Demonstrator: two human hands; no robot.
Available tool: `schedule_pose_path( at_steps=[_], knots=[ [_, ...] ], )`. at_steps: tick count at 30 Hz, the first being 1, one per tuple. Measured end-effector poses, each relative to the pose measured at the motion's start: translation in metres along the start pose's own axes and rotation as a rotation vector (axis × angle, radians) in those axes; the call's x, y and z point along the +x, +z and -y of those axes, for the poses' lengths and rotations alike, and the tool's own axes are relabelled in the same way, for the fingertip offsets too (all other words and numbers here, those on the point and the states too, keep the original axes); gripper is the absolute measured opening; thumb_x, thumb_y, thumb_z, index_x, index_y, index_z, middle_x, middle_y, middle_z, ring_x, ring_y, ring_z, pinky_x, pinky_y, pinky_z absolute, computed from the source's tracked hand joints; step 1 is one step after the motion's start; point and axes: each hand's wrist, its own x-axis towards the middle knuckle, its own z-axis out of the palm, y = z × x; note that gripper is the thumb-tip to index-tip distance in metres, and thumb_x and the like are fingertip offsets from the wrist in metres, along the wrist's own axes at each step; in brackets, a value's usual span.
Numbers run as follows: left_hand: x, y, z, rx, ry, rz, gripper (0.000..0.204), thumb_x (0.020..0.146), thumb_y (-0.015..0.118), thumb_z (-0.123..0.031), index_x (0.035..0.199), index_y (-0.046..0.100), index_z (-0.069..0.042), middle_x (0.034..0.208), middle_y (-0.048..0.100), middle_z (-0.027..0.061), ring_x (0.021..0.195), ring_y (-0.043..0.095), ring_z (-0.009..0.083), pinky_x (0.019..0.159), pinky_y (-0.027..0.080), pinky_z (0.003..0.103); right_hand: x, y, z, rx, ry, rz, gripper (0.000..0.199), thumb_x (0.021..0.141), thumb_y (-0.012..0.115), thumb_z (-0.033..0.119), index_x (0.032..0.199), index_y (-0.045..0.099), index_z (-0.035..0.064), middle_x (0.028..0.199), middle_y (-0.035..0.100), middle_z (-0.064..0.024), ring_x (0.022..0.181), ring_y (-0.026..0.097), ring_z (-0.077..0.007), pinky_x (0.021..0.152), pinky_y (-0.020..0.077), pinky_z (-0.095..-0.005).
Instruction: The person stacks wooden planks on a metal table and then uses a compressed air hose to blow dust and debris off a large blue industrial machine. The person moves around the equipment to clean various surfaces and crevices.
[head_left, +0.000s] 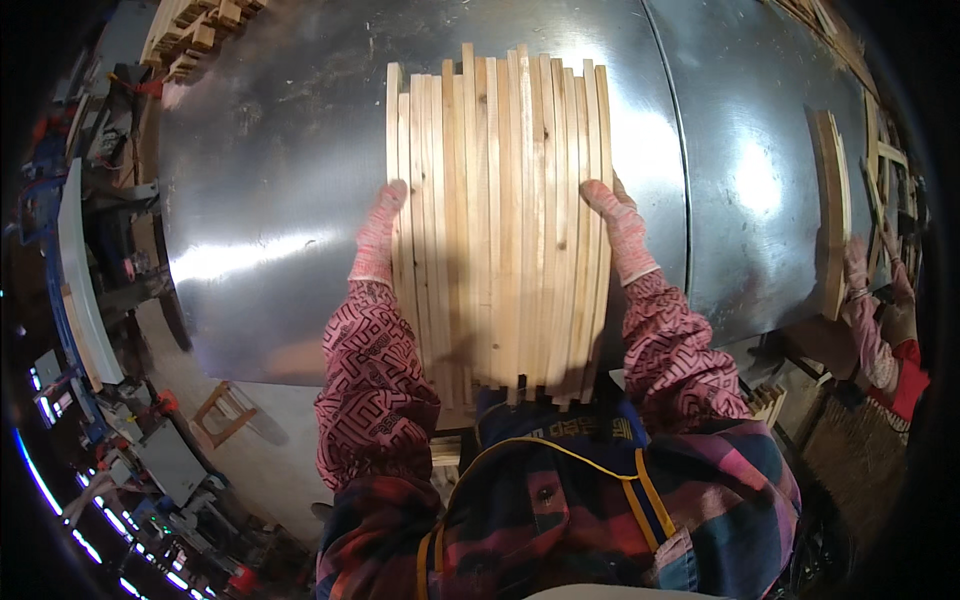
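A wide row of long, pale wooden strips (pixel 500 220) stands side by side in front of me, with uneven far ends. Its near ends reach past the metal table's edge toward my apron (pixel 560 430). My left hand (pixel 379 238), in a pink knitted glove, presses against the row's left side. On the right side, my right hand (pixel 624 228), gloved alike, clasps the outermost strip, thumb on top. Between them the two hands squeeze the whole row together. Most of my fingers are hidden behind the outer strips.
The shiny metal table (pixel 280 130) has a seam running right of the strips. A wood stack (pixel 200 30) sits at the far left. At the right edge, another person's gloved hands (pixel 858 275) are beside upright boards (pixel 832 210). A small wooden frame (pixel 222 414) lies on the floor.
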Motion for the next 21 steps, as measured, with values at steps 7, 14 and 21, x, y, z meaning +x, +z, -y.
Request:
schedule_pose_path(
  at_steps=[7,14,21],
  knots=[
    [-0.063,-0.004,-0.009,0.041,0.000,0.113,0.052,0.076,0.075,-0.038,0.117,0.061,-0.010,0.111,0.066,0.0130,0.089,0.067,0.0261,0.079,0.059,0.041,-0.005,-0.022,-0.016,0.232,0.036,0.222,0.058,0.081,0.076,0.029,0.126,0.055,-0.0003,0.107,0.065,-0.0109,0.090,0.067,-0.0208,0.082,0.0580,-0.0361],
    [-0.190,-0.097,-0.127,-0.111,0.817,0.700,0.033,0.088,0.062,-0.017,0.115,0.061,0.003,0.108,0.066,0.0149,0.098,0.066,0.0261,0.086,0.055,0.040,-0.099,0.004,0.082,0.352,-0.375,0.731,0.033,0.091,0.062,0.026,0.116,0.064,0.0035,0.109,0.069,-0.0074,0.099,0.066,-0.0208,0.086,0.0537,-0.0389],
    [-0.297,-0.054,-0.246,0.336,1.038,0.512,0.039,0.094,0.056,-0.022,0.123,0.057,0.003,0.121,0.063,0.0175,0.109,0.063,0.0323,0.096,0.051,0.045,-0.192,0.085,0.184,-0.262,-1.169,0.358,0.024,0.090,0.061,0.022,0.108,0.063,0.0064,0.105,0.066,-0.0053,0.097,0.061,-0.0192,0.085,0.0474,-0.0326]
  ],
)
